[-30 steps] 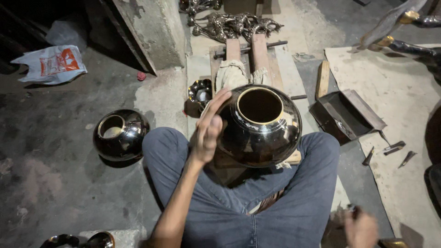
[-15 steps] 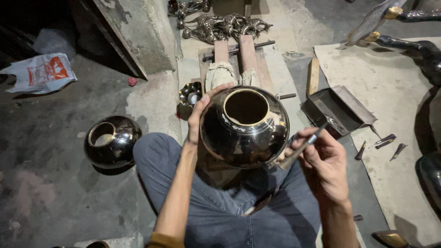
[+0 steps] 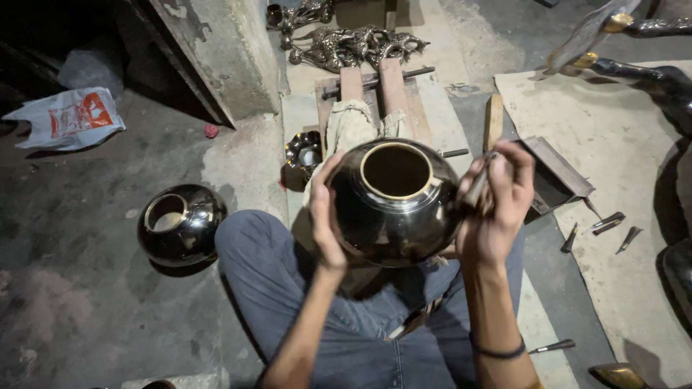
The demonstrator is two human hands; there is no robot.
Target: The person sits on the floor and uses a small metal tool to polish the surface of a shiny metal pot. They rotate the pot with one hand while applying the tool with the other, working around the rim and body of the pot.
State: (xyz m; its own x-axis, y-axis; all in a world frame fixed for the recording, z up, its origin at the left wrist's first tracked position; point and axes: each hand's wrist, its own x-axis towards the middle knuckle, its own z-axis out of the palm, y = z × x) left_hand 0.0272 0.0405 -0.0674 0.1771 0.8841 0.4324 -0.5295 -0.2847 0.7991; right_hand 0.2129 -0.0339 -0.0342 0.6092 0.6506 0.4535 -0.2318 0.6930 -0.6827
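A dark, shiny round metal pot (image 3: 395, 205) with a brass-coloured rim sits over my lap, mouth upward. My left hand (image 3: 326, 216) presses flat against its left side. My right hand (image 3: 497, 205) is at the pot's right shoulder and grips a thin metal hand tool (image 3: 477, 184), its tip against the pot. My legs in blue jeans (image 3: 288, 281) are folded below the pot. A cloth-wrapped wooden stand (image 3: 353, 119) lies just beyond the pot.
A second shiny pot (image 3: 180, 225) rests on the floor at left. A small metal bowl (image 3: 303, 153) sits by the stand. An open metal box (image 3: 551, 180), several small chisels (image 3: 609, 225), a plastic bag (image 3: 68, 119) and brass figures (image 3: 346, 47) lie around.
My right hand came up from beside my leg holding the tool and now sets it against the pot's right shoulder. The left hand stays on the pot's side.
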